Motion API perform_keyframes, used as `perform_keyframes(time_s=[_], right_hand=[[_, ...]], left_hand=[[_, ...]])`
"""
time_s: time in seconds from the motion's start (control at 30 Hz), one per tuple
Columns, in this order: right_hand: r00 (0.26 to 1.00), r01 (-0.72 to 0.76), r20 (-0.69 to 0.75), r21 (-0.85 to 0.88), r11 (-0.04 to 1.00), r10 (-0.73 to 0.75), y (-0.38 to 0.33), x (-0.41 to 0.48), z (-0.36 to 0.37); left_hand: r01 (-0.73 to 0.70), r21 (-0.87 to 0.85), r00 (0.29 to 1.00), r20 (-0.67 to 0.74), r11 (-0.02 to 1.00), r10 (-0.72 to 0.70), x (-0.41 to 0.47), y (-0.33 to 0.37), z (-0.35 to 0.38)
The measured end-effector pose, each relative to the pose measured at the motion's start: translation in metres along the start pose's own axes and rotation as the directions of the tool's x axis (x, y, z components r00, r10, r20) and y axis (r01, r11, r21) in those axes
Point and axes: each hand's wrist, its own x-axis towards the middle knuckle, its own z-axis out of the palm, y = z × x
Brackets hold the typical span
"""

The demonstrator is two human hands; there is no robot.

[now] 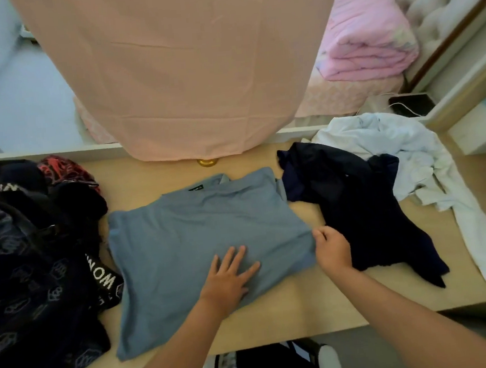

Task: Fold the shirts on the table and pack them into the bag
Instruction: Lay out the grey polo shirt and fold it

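Note:
A grey-blue shirt lies flat in the middle of the wooden table, partly folded. My left hand presses flat on its lower middle with fingers spread. My right hand pinches the shirt's right edge. To the right lies a crumpled dark navy shirt, and beyond it a white shirt. A black patterned bag with a lettered strap sits at the table's left end.
A pink cloth hangs over the table's far edge, with a gold knob under it. A folded pink quilt lies on a bed behind. A white box stands at the far right. Dark items sit below the table's front edge.

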Motion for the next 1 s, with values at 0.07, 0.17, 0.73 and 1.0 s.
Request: perform_keyframes(time_s=[0.07, 0.17, 0.73, 1.0], right_hand=[[0.998, 0.056, 0.045, -0.254, 0.966, -0.046, 0.009, 0.008, -0.007], [0.967, 0.240, 0.229, -0.672, 0.701, -0.111, 0.015, 0.013, -0.010], [0.972, 0.123, 0.232, -0.412, 0.903, -0.027, -0.119, 0.149, 0.053], [0.984, -0.019, 0.175, 0.300, 0.954, -0.036, -0.129, 0.189, 0.061]], left_hand=[[-0.052, 0.001, 0.999, 0.007, 0.999, 0.052, -0.002, -0.004, 0.000], [-0.112, -0.006, 0.993, 0.037, 0.994, 0.112, -0.001, -0.014, -0.005], [0.387, -0.312, 0.879, -0.159, 0.868, -0.449, 0.103, -0.090, -0.100], [0.380, -0.428, 0.870, -0.134, 0.820, -0.474, 0.150, -0.120, -0.112]])
